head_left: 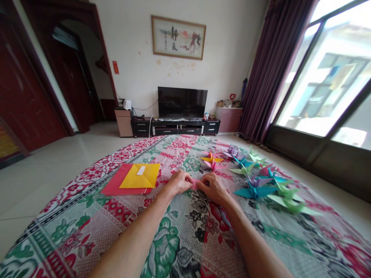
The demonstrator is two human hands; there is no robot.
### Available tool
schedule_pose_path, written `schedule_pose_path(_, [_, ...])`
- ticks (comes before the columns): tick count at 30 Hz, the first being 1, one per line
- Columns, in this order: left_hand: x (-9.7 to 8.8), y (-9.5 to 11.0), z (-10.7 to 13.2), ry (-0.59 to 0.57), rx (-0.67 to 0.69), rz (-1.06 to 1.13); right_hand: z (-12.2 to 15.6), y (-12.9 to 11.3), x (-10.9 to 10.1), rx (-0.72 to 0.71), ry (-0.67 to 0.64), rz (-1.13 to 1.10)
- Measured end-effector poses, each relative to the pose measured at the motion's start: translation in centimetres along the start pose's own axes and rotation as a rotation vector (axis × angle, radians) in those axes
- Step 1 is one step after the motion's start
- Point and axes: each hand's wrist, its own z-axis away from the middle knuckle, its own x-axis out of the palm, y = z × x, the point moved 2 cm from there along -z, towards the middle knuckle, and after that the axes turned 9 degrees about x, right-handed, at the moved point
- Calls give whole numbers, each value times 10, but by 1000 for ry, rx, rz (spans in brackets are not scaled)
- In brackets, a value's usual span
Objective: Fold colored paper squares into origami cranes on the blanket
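My left hand (181,182) and my right hand (213,187) meet on the flowered cloth (162,239), fingers pinched together on a small pink folded paper (194,183) between them. Most of the paper is hidden under the fingers. To the left lies a stack of square sheets, a yellow sheet (140,176) on top of a red sheet (116,185), with a small white slip on the yellow one. To the right stand several folded paper cranes, among them a blue crane (252,191), a green crane (290,200), a yellow crane (211,158) and a purple crane (232,152).
The cloth covers a large round surface over a tiled floor (43,173). Far ahead a television (182,102) stands on a low black cabinet (176,127) against the wall. A big window (327,85) with purple curtains (269,69) is on the right, dark wooden doors (26,96) on the left.
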Motion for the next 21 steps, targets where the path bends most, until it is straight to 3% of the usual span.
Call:
schedule_pose_path(14, [-4, 4, 3, -22, -26, -28, -6, 10, 1, -17, -11, -47])
schedule_pose_path(21, [-1, -5, 2, -32, 46, 13, -6, 10, 1, -41, -6, -46])
